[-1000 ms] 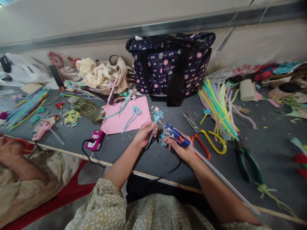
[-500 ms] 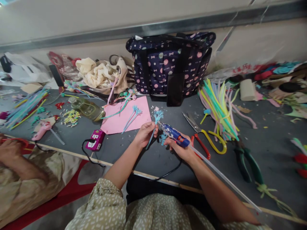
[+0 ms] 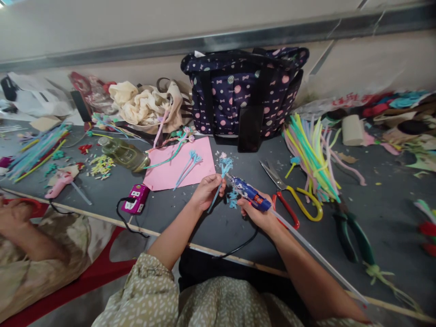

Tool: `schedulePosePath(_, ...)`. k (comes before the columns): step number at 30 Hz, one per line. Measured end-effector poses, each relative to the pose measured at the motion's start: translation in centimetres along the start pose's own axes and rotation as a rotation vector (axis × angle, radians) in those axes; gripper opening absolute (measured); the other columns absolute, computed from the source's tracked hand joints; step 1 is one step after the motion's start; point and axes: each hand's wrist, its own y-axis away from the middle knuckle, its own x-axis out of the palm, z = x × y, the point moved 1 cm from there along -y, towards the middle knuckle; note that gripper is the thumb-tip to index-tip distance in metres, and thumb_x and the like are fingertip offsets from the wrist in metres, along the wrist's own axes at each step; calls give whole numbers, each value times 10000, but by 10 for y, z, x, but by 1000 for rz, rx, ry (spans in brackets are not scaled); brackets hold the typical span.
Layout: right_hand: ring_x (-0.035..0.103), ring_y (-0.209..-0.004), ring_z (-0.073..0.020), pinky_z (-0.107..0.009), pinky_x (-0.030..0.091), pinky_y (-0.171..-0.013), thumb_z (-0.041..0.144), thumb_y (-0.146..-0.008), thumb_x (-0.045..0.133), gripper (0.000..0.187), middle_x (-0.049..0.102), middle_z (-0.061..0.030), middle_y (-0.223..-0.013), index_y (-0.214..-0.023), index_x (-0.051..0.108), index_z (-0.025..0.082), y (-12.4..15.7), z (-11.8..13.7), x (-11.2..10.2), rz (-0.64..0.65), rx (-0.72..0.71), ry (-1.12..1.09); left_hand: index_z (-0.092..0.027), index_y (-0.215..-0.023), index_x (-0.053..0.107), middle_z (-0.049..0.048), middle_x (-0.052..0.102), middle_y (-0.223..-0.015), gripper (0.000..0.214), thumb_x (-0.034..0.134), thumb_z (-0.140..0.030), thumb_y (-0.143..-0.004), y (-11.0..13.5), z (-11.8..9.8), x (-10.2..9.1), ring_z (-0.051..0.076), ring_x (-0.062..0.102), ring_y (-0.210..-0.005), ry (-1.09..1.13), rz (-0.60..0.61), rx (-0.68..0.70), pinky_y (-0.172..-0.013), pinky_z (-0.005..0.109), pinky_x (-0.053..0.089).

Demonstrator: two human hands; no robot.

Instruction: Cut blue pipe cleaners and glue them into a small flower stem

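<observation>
Between the fingers of my left hand [image 3: 208, 191] is a blue pipe-cleaner flower [image 3: 225, 167], its stem slanting down and its head pointing up. My right hand [image 3: 259, 212] is wrapped round a blue glue gun [image 3: 248, 192], whose nozzle points left at the flower, at or close to its stem. A long clear glue stick [image 3: 313, 251] trails from the gun's back end. Below the nozzle lie loose blue pieces [image 3: 233, 199]. Two finished-looking blue stems [image 3: 190, 164] rest on a pink sheet [image 3: 163, 175] to the left.
Scissors [image 3: 282, 181], green-handled pliers [image 3: 350, 234] and a bundle of pipe cleaners [image 3: 313, 154] lie to the right. A dark patterned bag [image 3: 225, 95] with a phone [image 3: 250, 129] stands behind. Left are a bottle [image 3: 124, 155], a purple power socket [image 3: 136, 199] and a co-worker's hand [image 3: 15, 218].
Both hands keep nearly the same pose, with the glue gun's nozzle still at the blue flower. The whole view has shifted very slightly.
</observation>
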Motion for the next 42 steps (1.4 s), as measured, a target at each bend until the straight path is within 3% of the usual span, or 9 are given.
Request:
schedulePosePath(15, 573, -429, -127, -234, 472, -456, 380, -748, 701, 182, 579, 62, -505, -771, 605, 228, 0, -4, 0, 9, -56, 114, -115, -722, 594, -5, 534, -632, 365, 815, -401, -675, 1, -1, 1, 61, 463, -517, -13, 5, 2, -486, 191, 371)
schedulePosePath(29, 579, -471, -131, -224, 454, -474, 454, -751, 695, 268, 581, 54, -513, -844, 658, 205, -1, -5, -1, 16, -50, 246, -111, -715, 587, -3, 533, -649, 335, 795, -374, -709, -1, 2, -2, 62, 468, -529, -15, 25, 31, -487, 191, 377)
schedulePosePath(42, 574, -477, -127, -232, 451, -484, 457, -765, 683, 263, 605, 44, -558, -860, 656, 213, -2, -4, 0, 30, -69, 219, -108, -719, 600, 2, 550, -643, 340, 806, -377, -692, -1, 2, -3, 63, 474, -516, -21, 10, 40, -487, 196, 379)
